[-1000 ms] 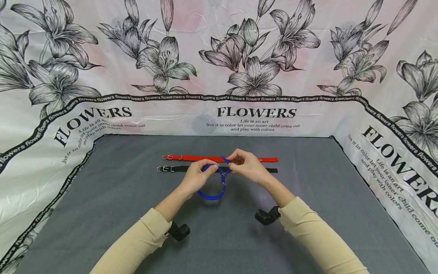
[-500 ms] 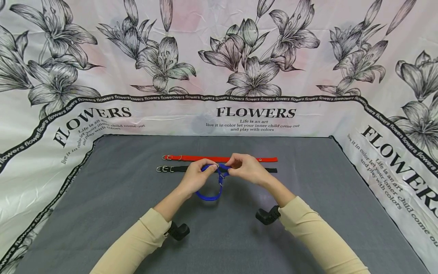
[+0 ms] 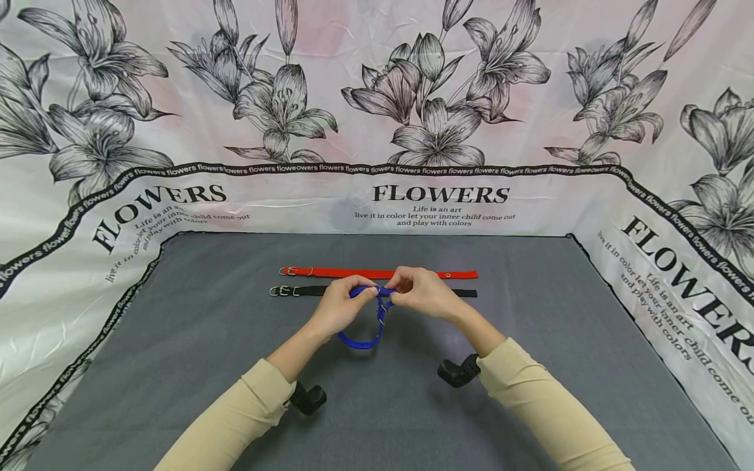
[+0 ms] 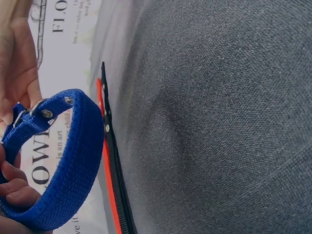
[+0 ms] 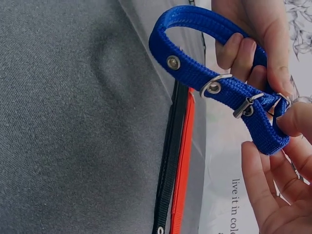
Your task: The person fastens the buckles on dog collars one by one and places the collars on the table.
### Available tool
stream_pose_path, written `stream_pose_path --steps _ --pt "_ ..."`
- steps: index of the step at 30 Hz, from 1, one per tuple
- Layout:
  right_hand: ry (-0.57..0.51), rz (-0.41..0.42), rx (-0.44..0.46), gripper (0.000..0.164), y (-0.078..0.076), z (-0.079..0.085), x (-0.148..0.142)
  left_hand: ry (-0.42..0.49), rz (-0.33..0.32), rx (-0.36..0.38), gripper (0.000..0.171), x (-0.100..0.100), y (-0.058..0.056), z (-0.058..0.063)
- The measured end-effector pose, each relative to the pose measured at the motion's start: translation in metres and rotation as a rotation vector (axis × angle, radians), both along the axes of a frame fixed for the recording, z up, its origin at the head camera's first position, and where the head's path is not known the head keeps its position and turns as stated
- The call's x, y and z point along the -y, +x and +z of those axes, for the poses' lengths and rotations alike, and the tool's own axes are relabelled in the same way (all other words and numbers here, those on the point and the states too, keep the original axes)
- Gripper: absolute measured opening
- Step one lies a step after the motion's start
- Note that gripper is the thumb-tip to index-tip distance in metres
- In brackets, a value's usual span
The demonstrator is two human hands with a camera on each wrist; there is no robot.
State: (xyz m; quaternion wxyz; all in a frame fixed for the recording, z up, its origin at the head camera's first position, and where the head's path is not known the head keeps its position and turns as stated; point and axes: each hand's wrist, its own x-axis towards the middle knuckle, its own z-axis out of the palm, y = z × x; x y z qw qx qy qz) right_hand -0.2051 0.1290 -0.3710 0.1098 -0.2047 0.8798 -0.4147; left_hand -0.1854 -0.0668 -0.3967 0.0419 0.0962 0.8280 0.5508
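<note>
A blue collar [image 3: 360, 345], bent into a loop, hangs above the table between both hands. In the left wrist view its band [image 4: 87, 146] faces me, with metal eyelets. My left hand [image 3: 340, 306] grips the loop's far side, its fingers [image 5: 239, 51] curled round the band in the right wrist view. My right hand [image 3: 425, 291] pinches the strap's folded end; its thumb [image 5: 297, 117] lies on it beside a metal keeper. The buckle [image 5: 247, 106] sits close to the right fingertips, the strap bent back through or behind it; I cannot tell which.
Behind the hands a red collar [image 3: 347, 273] and a black collar [image 3: 309, 290] lie straight and parallel on the grey tabletop [image 3: 377, 412], buckles to the left. A white flower-printed cloth [image 3: 283, 203] rises behind the table and along its sides.
My right hand has shifted slightly down and left. The strap end that stuck up beyond its fingers is now drawn over toward my left fingertips. The hanging loop has swung a little left.
</note>
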Motion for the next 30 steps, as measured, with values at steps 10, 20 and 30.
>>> stream_pose_path --steps 10,20,30 --pt "-0.017 0.004 0.009 0.011 0.0048 -0.0034 0.0026 -0.042 -0.039 0.016 0.016 -0.0014 0.0013 0.0002" --pt "-0.25 -0.068 0.167 0.022 0.0045 -0.0069 -0.0001 -0.006 0.018 0.042 0.018 -0.0003 -0.0015 0.0022" --pt "-0.278 -0.07 0.154 0.019 0.0023 -0.0084 -0.0013 0.019 0.03 0.036 0.018 -0.0015 -0.0019 0.0019"
